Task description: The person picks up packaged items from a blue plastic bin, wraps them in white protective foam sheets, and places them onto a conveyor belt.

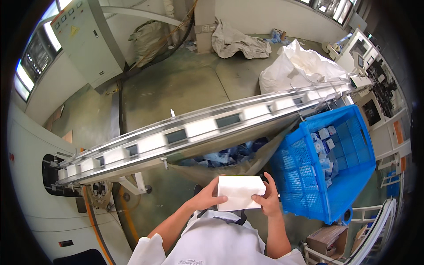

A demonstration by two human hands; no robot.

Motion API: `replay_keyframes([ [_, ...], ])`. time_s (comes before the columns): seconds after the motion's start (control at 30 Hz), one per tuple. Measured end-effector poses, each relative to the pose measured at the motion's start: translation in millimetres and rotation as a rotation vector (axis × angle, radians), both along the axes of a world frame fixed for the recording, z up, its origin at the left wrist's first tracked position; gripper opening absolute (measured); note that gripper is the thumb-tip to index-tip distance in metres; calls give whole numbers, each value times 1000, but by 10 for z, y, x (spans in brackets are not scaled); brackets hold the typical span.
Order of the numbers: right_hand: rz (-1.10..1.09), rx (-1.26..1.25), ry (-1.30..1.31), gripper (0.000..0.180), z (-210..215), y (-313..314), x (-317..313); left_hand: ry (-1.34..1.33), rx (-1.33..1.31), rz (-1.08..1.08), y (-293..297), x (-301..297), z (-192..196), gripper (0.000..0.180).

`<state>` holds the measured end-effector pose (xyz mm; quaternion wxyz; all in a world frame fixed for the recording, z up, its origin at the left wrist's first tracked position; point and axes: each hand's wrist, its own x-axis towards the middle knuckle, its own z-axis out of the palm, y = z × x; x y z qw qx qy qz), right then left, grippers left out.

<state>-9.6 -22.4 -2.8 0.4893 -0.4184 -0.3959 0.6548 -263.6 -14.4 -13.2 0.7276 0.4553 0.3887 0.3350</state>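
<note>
Between my two hands is a white block of folded tissue paper, held in front of my body. My left hand grips its left end, thumb on the top face. On the right end, the thumb of my right hand presses the near corner, where the paper looks ruffled; the fingers curl behind the edge. Just beyond them runs a narrow conveyor, carrying several similar white blocks in a spaced row from lower left to upper right.
Under the conveyor hangs a cloth sling holding blue and white wrappers. A large blue crate with small packs stands tilted at right. Beyond the conveyor are a white sack and a grey cabinet. A white machine meets the conveyor's left end.
</note>
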Motion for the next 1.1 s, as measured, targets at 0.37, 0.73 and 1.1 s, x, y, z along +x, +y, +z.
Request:
replay_keyframes([
  [0.37,-387,-145,312,62,177,364,-702,87,-28,-20,405,-1581,719,76],
  [0.73,-450,-297,190,32,125,481,-1054,-30,42,-191,902,-1847,343,62],
  [1.1,160,-405,399,59,-73,1004,-2422,-36,-70,35,706,-2562,348,64],
])
